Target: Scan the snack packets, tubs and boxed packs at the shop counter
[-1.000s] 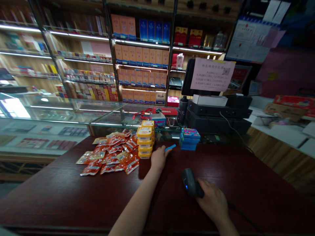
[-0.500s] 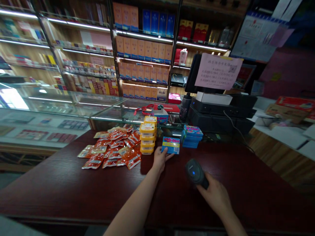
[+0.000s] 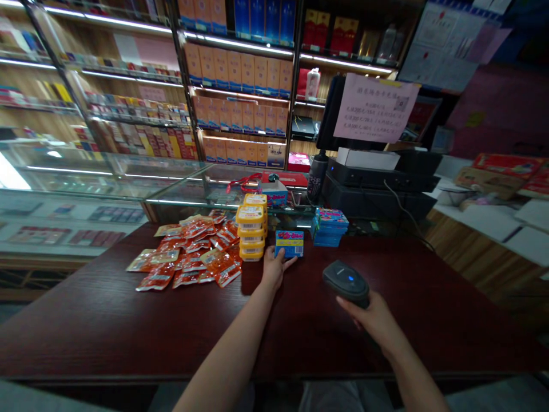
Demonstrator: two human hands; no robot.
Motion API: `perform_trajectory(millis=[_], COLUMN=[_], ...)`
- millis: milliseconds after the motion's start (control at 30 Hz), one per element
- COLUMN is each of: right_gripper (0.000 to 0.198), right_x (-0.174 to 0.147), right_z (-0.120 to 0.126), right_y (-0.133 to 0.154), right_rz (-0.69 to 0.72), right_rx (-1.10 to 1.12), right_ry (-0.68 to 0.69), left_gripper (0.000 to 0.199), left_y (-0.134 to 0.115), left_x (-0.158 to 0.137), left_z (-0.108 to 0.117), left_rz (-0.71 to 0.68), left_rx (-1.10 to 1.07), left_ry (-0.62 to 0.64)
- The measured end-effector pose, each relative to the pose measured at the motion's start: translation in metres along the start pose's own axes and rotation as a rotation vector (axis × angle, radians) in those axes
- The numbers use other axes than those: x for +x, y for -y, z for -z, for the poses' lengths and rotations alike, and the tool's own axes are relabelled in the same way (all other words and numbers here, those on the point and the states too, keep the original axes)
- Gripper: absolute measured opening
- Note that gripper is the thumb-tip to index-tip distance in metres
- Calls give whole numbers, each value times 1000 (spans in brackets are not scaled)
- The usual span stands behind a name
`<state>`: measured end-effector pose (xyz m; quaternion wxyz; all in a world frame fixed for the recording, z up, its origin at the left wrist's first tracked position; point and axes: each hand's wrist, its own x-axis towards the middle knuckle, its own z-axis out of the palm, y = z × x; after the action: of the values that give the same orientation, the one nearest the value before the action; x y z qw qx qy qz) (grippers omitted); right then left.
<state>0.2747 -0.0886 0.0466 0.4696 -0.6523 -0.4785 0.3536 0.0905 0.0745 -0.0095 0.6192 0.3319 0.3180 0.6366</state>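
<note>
My left hand [image 3: 273, 268] is closed on a small blue box [image 3: 290, 244] with pink lettering, a yellow band and a barcode facing me. In my right hand [image 3: 372, 317] is a dark barcode scanner [image 3: 346, 281] with a lit blue light, its head turned left, apart from the box. Just left of the box stand stacked yellow tubs [image 3: 251, 233] with barcodes on their sides. A stack of similar blue boxes [image 3: 329, 228] rests to the right. Orange snack packets [image 3: 189, 252] lie heaped left of the tubs.
Behind the wooden counter [image 3: 180, 332] is a glass display case [image 3: 175, 186]. A monitor with a handwritten pink sheet [image 3: 375, 109] stands at back right over a black cash drawer [image 3: 377, 197], near a dark bottle [image 3: 316, 177]. Boxed bottles [image 3: 240, 71] fill the back shelves.
The scanner has turned from pointing up and away to pointing more to the left. My left hand still holds the blue box. The whole view has shifted slightly.
</note>
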Motion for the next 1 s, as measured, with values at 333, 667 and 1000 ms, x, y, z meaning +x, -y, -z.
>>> perform_trajectory(millis=[333,667,1000], right_gripper=[37,21,37], right_x=[0,-3,3], right_z=[6,-7,-11], right_y=[-1,-16,-45], right_rz=[138,356,431], right_rx=[-202,-964,-918], right_ry=[37,-54,-92], left_gripper=[31,50,25], left_y=[-2,-6,-50], left_x=[-2,-6,0], left_z=[1,-2,-52], left_rz=[9,-63,-561], left_rx=[-58,26,662], left_ry=[12,32,-73])
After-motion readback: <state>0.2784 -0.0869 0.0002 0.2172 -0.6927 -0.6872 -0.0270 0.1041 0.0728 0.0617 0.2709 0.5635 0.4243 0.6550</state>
